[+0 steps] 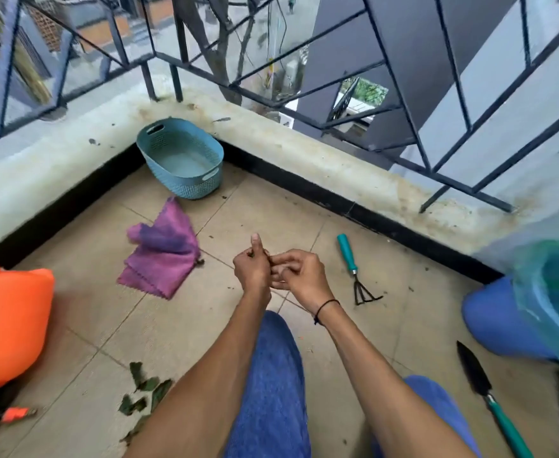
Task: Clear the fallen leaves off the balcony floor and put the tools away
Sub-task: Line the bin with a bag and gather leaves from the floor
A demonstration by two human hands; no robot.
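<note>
My left hand and my right hand meet above the tiled balcony floor, in front of my knee. The left hand's fingers are curled with the thumb up, and small dark leaf scraps show at its fingertips. My right fingers curl in and pinch at the same spot. A pile of green fallen leaves lies on the floor at lower left. A small hand rake with a teal handle lies right of my hands. A black trowel with a green handle lies at lower right.
A blue perforated basket stands in the far corner, with a purple cloth in front of it. An orange bag sits at left. A blue bin lined with a green bag stands at right. A low ledge with a metal railing bounds the floor.
</note>
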